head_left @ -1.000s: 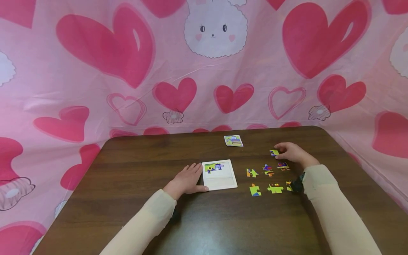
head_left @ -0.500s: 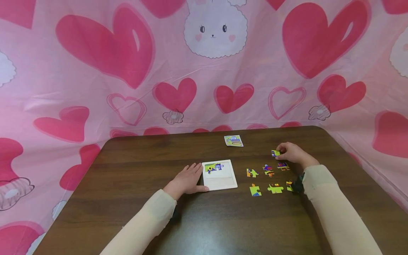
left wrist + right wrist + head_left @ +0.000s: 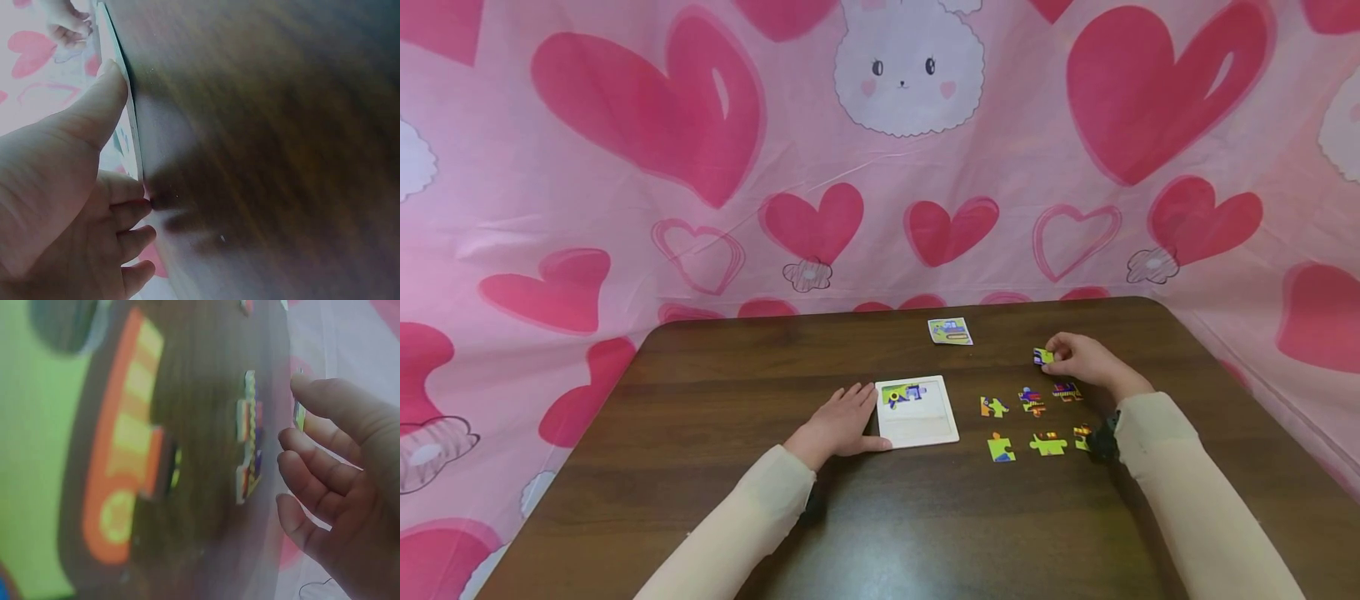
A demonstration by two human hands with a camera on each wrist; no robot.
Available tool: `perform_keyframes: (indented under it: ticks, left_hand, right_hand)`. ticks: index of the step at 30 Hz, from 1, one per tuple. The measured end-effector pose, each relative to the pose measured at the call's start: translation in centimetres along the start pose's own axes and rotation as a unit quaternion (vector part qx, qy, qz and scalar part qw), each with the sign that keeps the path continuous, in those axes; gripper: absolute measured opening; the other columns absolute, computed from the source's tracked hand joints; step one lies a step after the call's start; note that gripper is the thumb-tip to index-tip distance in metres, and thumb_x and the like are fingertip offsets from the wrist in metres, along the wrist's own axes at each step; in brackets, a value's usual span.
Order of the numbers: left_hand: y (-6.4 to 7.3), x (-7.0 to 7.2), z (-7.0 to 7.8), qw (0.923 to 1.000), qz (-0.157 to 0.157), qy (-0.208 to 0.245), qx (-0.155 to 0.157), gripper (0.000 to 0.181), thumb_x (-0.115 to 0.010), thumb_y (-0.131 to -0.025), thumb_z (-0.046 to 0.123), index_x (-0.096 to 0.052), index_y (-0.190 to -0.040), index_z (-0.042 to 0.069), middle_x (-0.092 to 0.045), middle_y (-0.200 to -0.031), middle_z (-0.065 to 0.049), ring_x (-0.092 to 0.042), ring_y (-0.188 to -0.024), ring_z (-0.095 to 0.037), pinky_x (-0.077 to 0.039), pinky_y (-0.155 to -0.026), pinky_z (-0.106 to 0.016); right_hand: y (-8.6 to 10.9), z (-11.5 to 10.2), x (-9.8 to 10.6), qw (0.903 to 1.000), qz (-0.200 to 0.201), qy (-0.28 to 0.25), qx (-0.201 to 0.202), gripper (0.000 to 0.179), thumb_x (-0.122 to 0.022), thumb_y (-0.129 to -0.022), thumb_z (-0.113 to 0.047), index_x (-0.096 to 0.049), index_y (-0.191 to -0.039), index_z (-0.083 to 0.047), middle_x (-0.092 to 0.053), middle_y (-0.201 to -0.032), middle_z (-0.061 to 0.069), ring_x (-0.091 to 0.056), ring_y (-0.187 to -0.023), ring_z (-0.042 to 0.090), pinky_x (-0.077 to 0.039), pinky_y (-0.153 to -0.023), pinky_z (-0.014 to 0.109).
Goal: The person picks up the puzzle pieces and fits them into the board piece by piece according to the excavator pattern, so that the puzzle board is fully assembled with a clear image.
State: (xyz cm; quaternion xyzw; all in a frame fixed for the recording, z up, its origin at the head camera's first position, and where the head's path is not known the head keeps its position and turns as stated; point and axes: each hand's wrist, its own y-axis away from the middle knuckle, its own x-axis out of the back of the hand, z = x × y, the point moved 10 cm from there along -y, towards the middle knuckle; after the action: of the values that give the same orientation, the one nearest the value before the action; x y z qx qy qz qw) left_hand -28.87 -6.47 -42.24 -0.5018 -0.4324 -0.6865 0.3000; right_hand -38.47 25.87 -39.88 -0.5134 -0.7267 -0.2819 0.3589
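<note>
At the right of the table, my right hand [image 3: 1088, 362] pinches a green and purple jigsaw puzzle piece [image 3: 1041, 357] between thumb and fingers; the right wrist view shows the puzzle piece [image 3: 300, 417] edge-on. My left hand [image 3: 842, 422] rests on the table with fingers extended, its thumb and fingertips touching the left side of the white puzzle tray [image 3: 917, 429]. In the left wrist view the thumb lies along the tray's edge [image 3: 128, 119]. Puzzle pieces [image 3: 907, 394] showing green and purple sit in the tray's upper left part.
Several loose puzzle pieces [image 3: 1048, 443] lie in two rough rows between the tray and my right forearm. One piece [image 3: 1082, 437] is close to the right wrist camera. A small picture card [image 3: 950, 332] lies near the table's far edge. A pink heart-patterned cloth [image 3: 880, 233] hangs behind.
My right hand first shifts slightly right with the piece, then back left, and the piece now looks tilted up off the table. The left hand and tray stay put.
</note>
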Motion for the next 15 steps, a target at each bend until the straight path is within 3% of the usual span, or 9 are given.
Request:
perform_keyframes:
  ticks: [8, 15]
  left_hand:
    - [0.0, 0.0, 0.0, 1.0000, 0.000, 0.000, 0.001, 0.089, -0.056, -0.082, 0.058, -0.026, -0.144, 0.001, -0.024, -0.149, -0.012, -0.018, -0.136, -0.027, -0.015, -0.108, -0.042]
    - [0.0, 0.0, 0.0, 1.0000, 0.002, -0.001, 0.000, 0.089, -0.056, -0.082, 0.058, -0.026, -0.144, 0.001, -0.024, -0.149, -0.012, -0.019, -0.136, -0.027, -0.016, -0.108, -0.042]
  right_hand:
    - [-0.1, -3.4, 0.0, 0.9984, 0.022, -0.022, 0.048, 0.031, -0.070, -0.082, -0.012, -0.053, -0.101, 0.005, -0.052, -0.078, 0.006, -0.046, -0.070, 0.019, -0.041, -0.062, 0.032]
    - [-0.8, -6.4, -0.9, 0.9958, 0.022, -0.024, 0.085, 0.033, -0.072, -0.081, -0.014, -0.054, -0.103, 0.003, -0.053, -0.078, 0.004, -0.048, -0.070, 0.019, -0.043, -0.064, 0.032]
